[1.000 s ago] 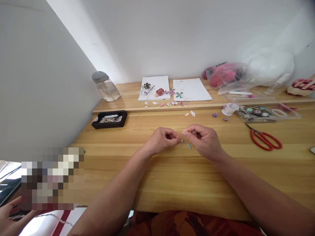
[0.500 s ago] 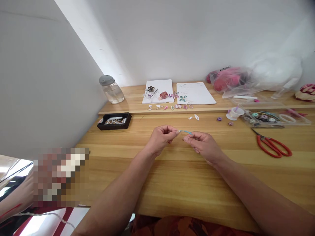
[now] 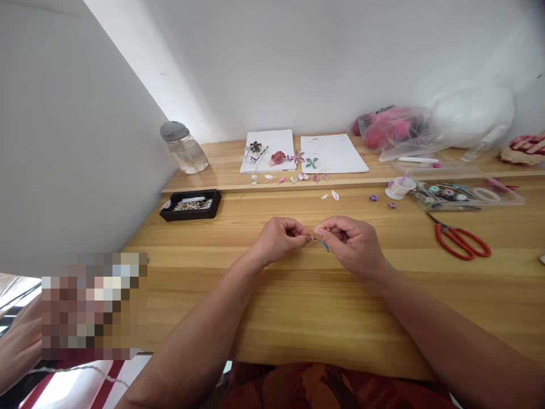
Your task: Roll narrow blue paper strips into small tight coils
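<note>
In the head view, my left hand (image 3: 281, 240) is closed in a pinch on the near-white end of a slim blue piece (image 3: 324, 246), which looks like a thread-wrapped petal. The blue piece sticks out to the right and bends downward. Close beside it, my right hand (image 3: 355, 241) has thumb and forefinger pressed together just above the blue piece. What lies between those fingertips is too small to make out. Beyond my hands, two small white petal shapes (image 3: 335, 195) lie on the wooden table (image 3: 272, 318).
Red-handled scissors (image 3: 462, 241) lie at right, near a clear box (image 3: 511, 197) of supplies and a white spool (image 3: 400, 187). A black tray (image 3: 190, 215) of beads and a water bottle (image 3: 183, 147) stand left. Papers (image 3: 334, 153) and several petals occupy the shelf. Another person's arm (image 3: 23, 346) shows lower left.
My right hand has moved up, its fingertips now above the blue piece. The blue piece has swung from nearly level to pointing downward. The whole view has shifted slightly.
</note>
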A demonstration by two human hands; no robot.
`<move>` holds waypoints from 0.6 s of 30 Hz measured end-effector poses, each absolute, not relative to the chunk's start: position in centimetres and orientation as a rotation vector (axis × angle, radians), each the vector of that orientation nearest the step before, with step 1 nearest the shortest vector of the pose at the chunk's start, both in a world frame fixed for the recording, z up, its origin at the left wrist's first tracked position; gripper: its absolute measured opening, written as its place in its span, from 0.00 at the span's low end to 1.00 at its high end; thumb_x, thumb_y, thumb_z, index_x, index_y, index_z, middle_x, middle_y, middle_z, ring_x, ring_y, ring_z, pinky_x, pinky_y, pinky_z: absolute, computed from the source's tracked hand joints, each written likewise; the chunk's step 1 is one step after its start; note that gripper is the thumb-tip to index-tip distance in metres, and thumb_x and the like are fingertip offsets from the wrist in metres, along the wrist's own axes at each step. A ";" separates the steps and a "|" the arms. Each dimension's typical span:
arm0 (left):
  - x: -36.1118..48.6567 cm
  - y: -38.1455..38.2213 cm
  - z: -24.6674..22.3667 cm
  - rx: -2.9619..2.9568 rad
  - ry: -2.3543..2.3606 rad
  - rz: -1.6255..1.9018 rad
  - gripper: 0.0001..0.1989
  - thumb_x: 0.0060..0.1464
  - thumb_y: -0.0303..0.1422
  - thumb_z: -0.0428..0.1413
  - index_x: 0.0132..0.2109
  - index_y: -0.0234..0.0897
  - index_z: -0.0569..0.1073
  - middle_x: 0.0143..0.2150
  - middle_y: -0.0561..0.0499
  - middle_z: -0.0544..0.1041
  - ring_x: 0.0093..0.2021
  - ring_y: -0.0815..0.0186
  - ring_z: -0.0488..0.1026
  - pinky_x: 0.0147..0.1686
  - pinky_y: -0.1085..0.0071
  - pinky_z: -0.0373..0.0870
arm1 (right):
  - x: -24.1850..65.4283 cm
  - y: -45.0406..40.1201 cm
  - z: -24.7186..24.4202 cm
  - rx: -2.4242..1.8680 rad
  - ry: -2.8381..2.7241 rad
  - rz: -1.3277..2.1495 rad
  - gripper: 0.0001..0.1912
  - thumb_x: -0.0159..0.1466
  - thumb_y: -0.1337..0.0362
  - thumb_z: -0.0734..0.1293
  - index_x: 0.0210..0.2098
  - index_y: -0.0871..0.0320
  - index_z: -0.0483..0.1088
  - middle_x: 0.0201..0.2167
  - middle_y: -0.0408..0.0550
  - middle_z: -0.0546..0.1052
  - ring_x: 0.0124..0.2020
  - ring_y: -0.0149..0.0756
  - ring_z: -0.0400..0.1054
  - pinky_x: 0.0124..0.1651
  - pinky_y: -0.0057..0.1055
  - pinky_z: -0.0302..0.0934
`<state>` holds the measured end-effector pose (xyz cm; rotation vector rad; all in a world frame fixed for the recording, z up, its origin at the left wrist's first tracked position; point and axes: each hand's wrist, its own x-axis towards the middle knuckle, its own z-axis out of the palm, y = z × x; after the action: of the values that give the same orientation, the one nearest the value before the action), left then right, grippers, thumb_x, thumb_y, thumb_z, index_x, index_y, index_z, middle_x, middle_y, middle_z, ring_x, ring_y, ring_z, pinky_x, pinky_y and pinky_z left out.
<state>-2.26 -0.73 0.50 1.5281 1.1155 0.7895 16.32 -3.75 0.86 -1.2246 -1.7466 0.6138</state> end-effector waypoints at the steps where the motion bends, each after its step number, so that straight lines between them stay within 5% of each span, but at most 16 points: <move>1: -2.2 -0.9 0.6 1.536 1.085 0.772 0.10 0.45 0.38 0.62 0.29 0.33 0.76 0.24 0.53 0.71 0.23 0.73 0.62 0.24 0.75 0.54 | 16.4 -3.6 0.8 -1.230 -1.735 0.630 0.11 0.62 0.57 0.66 0.30 0.57 0.75 0.18 0.40 0.64 0.21 0.28 0.53 0.25 0.28 0.49; 13: -2.3 -0.8 1.6 1.309 0.962 0.949 0.14 0.45 0.40 0.64 0.30 0.32 0.75 0.25 0.54 0.70 0.23 0.76 0.59 0.24 0.76 0.55 | 16.5 -2.1 -0.5 -1.317 -1.311 1.392 0.20 0.51 0.47 0.73 0.27 0.59 0.71 0.18 0.37 0.63 0.17 0.23 0.49 0.20 0.26 0.44; 18: -2.0 -0.2 0.9 1.202 1.096 1.104 0.15 0.42 0.40 0.65 0.28 0.32 0.73 0.23 0.55 0.69 0.21 0.77 0.57 0.22 0.76 0.54 | 15.7 -3.1 -0.4 -1.322 -1.473 1.294 0.15 0.56 0.52 0.70 0.26 0.59 0.71 0.19 0.38 0.64 0.18 0.25 0.53 0.21 0.26 0.47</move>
<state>-2.04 -0.18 0.94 1.2021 1.0964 1.1041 15.70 -3.08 -0.41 -1.3219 -1.4735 1.2938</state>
